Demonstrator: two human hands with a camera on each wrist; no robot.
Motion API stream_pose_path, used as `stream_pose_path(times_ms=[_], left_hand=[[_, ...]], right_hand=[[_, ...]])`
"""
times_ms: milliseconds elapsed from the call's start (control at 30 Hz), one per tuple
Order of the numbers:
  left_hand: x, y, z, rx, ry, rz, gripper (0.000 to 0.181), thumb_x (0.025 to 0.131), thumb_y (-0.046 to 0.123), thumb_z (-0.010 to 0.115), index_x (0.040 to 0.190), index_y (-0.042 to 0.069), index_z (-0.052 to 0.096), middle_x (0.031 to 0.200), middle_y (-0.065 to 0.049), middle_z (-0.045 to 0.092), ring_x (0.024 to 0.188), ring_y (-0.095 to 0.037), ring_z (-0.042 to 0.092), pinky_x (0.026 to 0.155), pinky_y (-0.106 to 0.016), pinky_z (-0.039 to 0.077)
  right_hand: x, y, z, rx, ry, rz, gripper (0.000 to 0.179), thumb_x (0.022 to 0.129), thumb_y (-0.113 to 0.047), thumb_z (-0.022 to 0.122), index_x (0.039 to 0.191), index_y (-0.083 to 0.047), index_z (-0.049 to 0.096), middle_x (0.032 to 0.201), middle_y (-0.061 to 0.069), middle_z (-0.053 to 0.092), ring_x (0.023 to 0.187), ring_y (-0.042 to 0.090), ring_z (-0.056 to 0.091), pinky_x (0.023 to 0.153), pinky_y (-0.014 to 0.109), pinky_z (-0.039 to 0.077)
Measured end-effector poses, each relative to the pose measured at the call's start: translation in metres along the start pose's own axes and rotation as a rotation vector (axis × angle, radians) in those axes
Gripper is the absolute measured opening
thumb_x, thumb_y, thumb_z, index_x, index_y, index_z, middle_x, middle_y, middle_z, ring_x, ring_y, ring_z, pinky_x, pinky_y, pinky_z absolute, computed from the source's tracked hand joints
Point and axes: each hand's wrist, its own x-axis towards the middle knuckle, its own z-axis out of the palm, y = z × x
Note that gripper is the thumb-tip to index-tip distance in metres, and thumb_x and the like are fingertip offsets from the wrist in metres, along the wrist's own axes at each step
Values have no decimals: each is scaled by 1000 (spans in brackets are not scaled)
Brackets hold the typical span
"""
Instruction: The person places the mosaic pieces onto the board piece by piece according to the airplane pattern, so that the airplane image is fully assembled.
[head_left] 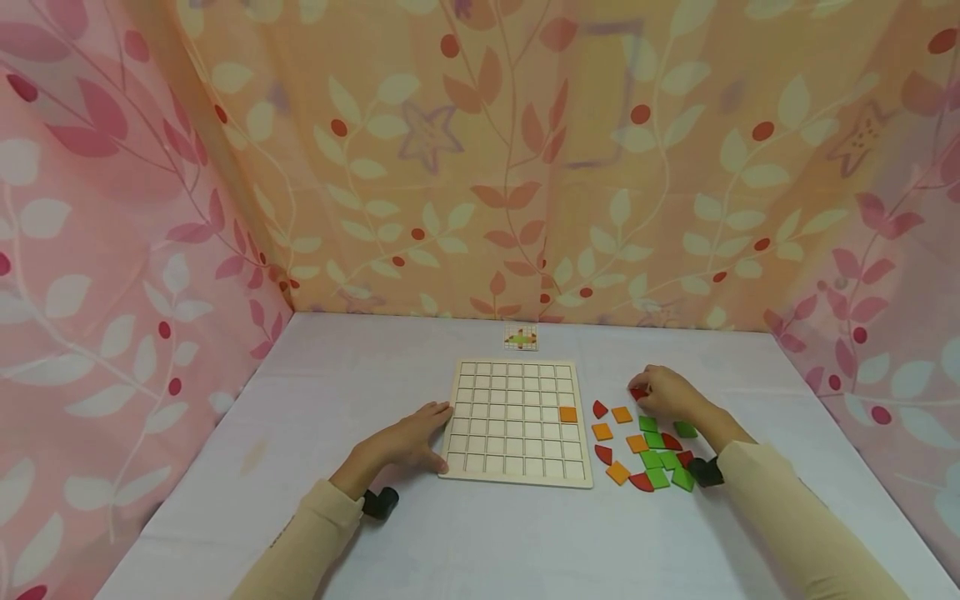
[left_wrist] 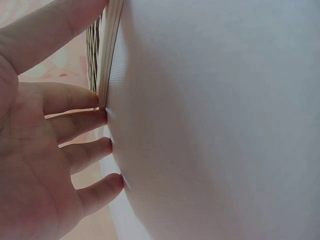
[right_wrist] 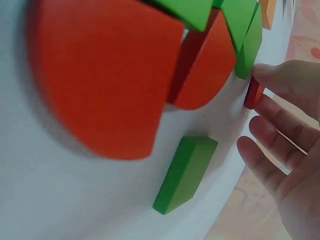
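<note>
A pale wooden grid board (head_left: 517, 479) lies flat on the white table, with one orange square tile (head_left: 567, 414) in its right-hand column. My left hand (head_left: 408, 440) rests at the board's left edge, fingers spread and fairly straight; in the left wrist view the thumb and forefinger touch the board's side (left_wrist: 111, 55). To the right, beyond the loose tiles, my right hand (head_left: 670, 393) pinches a red wooden piece (right_wrist: 254, 95) between thumb and forefinger, low over the table. The fingers partly cover this piece, and its whole outline is hidden.
Right of the board lie several loose green tiles (head_left: 649, 459), orange squares (head_left: 622, 414) and red quarter-circle pieces (head_left: 642, 482). Behind the board is a small pattern card (head_left: 521, 337). Floral curtains (head_left: 495, 167) enclose the table (head_left: 480, 542) at back and sides.
</note>
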Motion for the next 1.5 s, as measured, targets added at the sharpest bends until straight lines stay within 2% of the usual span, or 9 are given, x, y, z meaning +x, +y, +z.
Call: stream_pose_path(times_ms=[200,367,600,1300,1500], left_hand=[[-1,0,-1,-2,-3,12,95,76,26,83,152,5,30,162,-11,24,152,-32,15,121,-51,20],[-1,0,-1,2,-2,-2,96,76,28,83,153,7,29,163,-8,22,152,-30,14,122,-50,19],[-1,1,-1,-7,-1,-2,97,75,26,84,153,6,30,162,-10,24,152,-32,14,121,-52,20],[-1,1,-1,-4,-1,-2,96,75,27,83,152,6,31,162,-10,24,152,-32,15,121,-51,20],[-2,2,-1,-8,6,0,96,75,28,84,152,5,31,162,-11,25,152,-32,15,121,-51,20]], right_hand=[[-3,-1,-2,29,15,13,30,85,-9,69,114,0,69,95,12,62,86,25,54,86,45,54],[-3,-3,-4,40,31,19,33,86,-10,68,116,2,67,97,13,62,88,26,54,87,47,53],[-1,-5,-6,65,43,15,35,87,-13,69,119,1,66,97,13,61,88,24,53,84,42,54],[3,-21,-9,62,129,-118,32,85,-12,70,113,4,69,90,10,64,82,23,54,77,38,52],[5,-29,-11,60,125,-119,31,86,-12,70,113,3,69,91,10,64,83,23,54,79,39,52]])
